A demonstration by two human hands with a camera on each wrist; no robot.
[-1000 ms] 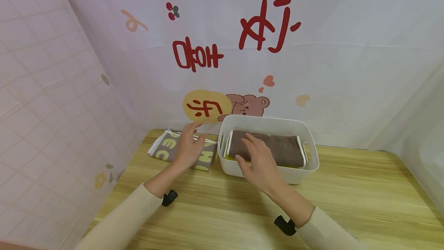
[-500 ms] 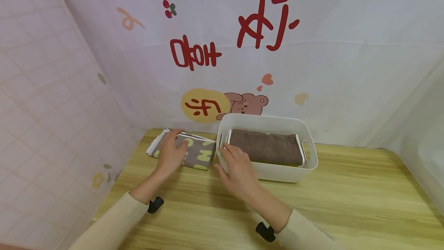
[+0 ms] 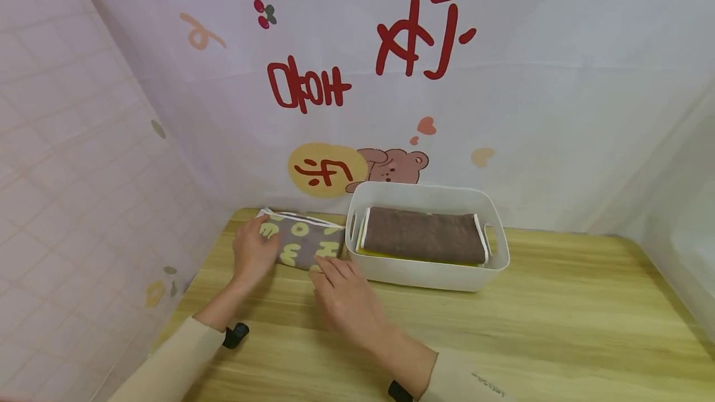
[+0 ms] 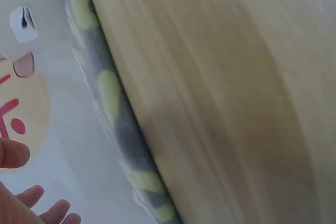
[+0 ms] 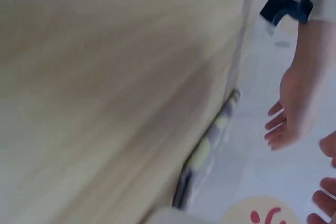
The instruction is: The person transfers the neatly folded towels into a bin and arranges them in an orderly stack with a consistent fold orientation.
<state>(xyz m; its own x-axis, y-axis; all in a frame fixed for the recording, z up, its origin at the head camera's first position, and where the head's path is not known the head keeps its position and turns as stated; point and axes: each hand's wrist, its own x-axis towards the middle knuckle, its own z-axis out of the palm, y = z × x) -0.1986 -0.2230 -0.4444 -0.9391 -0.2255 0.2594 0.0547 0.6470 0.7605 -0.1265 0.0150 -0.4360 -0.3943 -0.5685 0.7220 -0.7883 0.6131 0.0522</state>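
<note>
A folded grey towel with yellow-green letters and white edging lies on the table, left of the basket. My left hand is over the towel's left end, thumb and fingers spread apart. In the left wrist view, its fingertips show apart from the grey towel. My right hand overlaps the towel's front right corner in the head view, fingers loosely extended, holding nothing. The right wrist view catches both the right fingers and the left hand beyond the towel's edge.
Right of the grey towel stands a white plastic basket with handle holes. A folded brown towel lies in it on top of something yellow. Behind the wooden table hangs a white printed cloth.
Both hands have moved left and lower: the left from over the towel's middle to its left end, the right from over the basket to the towel's front right corner.
</note>
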